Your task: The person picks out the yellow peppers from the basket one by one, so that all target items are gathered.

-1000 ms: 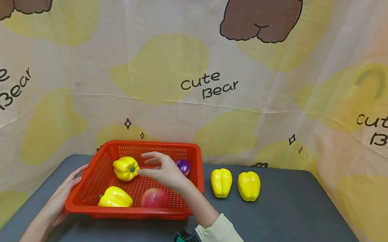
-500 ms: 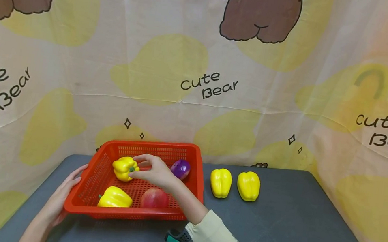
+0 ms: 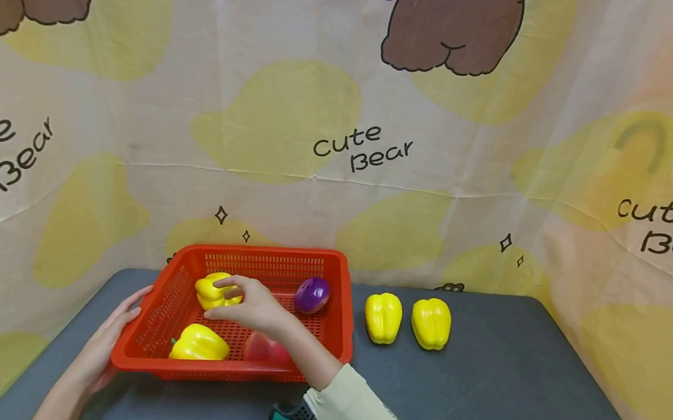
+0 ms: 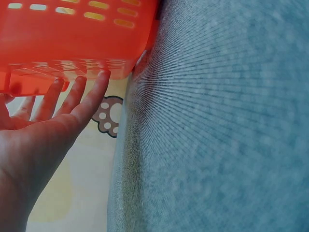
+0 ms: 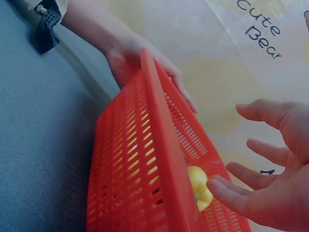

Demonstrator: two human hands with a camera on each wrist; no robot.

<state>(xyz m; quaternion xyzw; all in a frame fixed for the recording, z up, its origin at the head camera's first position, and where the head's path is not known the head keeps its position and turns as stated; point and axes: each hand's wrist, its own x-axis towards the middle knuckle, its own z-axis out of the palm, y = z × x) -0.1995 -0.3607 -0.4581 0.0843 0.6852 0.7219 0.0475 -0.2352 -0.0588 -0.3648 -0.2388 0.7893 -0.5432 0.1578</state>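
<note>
Seeing a grey table (image 3: 511, 389), red basket (image 3: 207, 369) on it. I read left hand (image 3: 105, 341) straight-fingered against basket's left side, unclenched; right hand (image 3: 255, 307) released, hovering over basket by rear yellow pepper (image 3: 206, 290). Front yellow pepper (image 3: 200, 344), apple (image 3: 261, 348), purple item (image 3: 312, 295) also inside. 2 yellow peppers (image 3: 382, 317) outside, right.

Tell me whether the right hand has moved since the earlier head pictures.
Yes: the right hand has moved leftward over the red basket, away from the purple item.
</note>
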